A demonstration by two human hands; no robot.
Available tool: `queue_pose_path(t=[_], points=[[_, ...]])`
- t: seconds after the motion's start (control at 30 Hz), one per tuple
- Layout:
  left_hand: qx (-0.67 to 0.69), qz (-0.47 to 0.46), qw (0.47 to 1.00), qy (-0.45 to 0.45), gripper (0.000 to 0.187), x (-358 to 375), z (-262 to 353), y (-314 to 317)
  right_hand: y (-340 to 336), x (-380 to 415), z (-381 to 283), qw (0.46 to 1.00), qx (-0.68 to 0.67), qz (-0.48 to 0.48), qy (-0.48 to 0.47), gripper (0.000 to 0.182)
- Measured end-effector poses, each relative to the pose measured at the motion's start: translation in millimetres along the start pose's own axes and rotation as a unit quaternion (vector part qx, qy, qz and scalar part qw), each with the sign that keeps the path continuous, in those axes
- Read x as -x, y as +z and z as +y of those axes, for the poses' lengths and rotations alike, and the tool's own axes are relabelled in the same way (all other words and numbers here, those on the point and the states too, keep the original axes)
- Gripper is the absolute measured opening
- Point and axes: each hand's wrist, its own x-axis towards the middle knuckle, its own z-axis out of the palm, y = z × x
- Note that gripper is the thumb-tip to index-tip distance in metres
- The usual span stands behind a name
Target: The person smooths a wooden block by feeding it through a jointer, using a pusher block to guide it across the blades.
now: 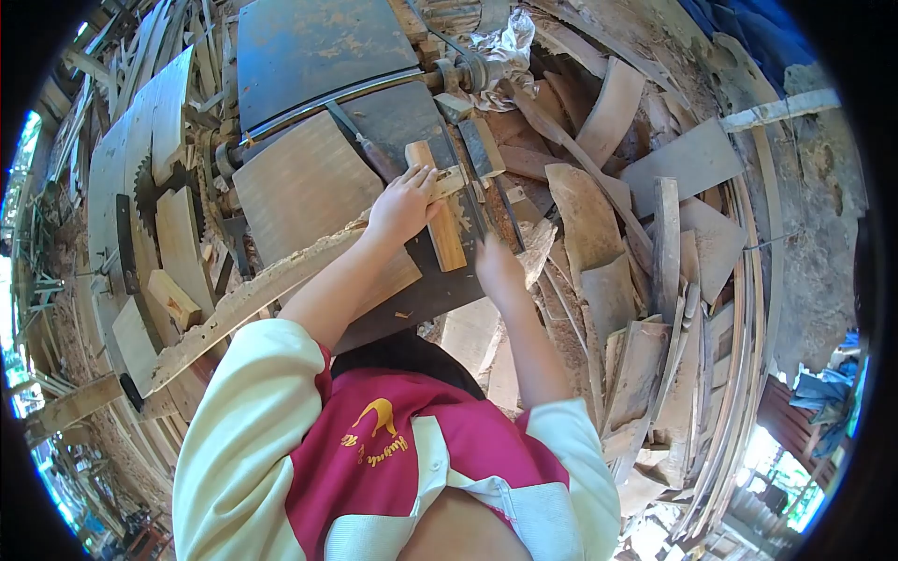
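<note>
My left hand (404, 208) presses down on a long rough-edged strip of wood (271, 288) where it crosses a short wooden block (446, 236). The strip runs from the lower left up to the block. Just right of the block is my right hand (498, 266), closed and smeared by motion, beside a thin dark blade-like piece (468, 192); what its fingers hold I cannot make out. A wide flat board (304, 187) lies to the left of my left hand on the dark machine table (393, 313). A dark-handled tool (376, 159) lies above that hand.
A metal machine plate (323, 47) with a roller is at the top. Toothed saw blades (145, 192) stand at the left. Wood offcuts (608, 290) pile up on the right, near a concrete wall (823, 224). A small wood block (175, 297) lies at the left.
</note>
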Motion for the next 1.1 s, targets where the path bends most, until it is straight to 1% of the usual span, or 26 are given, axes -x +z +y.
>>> queue_pose_path(t=[0.03,0.13,0.2,0.27,0.37,0.43,0.5,0.6,0.83,0.9,0.97,1.1], points=[[0.002,0.002,1.0,-0.007,0.048,1,0,1,4,-21,-6,1.0,-0.008,0.021,-0.018,0.021],[-0.007,0.006,1.0,-0.004,0.048,-1,-1,1,8,-68,-22,0.998,-0.013,0.036,-0.057,0.022],[0.002,-0.017,1.0,-0.012,0.048,0,-1,-1,10,-77,-29,0.999,-0.029,0.034,-0.015,0.022],[-0.003,-0.015,1.0,-0.007,0.048,1,-2,-1,11,-62,-21,0.999,-0.03,0.038,-0.021,0.023],[-0.005,-0.006,1.0,0.004,0.049,1,-2,3,15,-16,5,0.999,-0.013,0.037,-0.023,0.024],[-0.008,-0.003,1.0,0.01,0.05,-3,-2,4,10,23,17,1.0,-0.024,0.0,0.019,0.025],[-0.009,-0.008,1.0,0.003,0.049,-1,-1,2,5,57,28,0.999,-0.023,-0.009,0.046,0.026],[0.004,-0.007,1.0,-0.003,0.048,-1,-1,2,-7,75,35,0.998,-0.008,-0.019,0.052,0.027],[-0.015,-0.018,1.0,0.002,0.049,0,-3,4,-8,75,31,0.999,0.004,-0.012,0.039,0.027],[-0.022,-0.004,1.0,0.007,0.049,-1,-4,4,-9,74,25,0.999,0.006,-0.012,0.048,0.027],[-0.017,-0.006,1.0,0.006,0.049,-1,-4,5,-10,69,20,0.998,0.016,-0.016,0.062,0.027],[-0.006,-0.006,1.0,0.005,0.049,-1,-5,6,-8,53,15,0.999,0.009,0.004,0.052,0.027]])
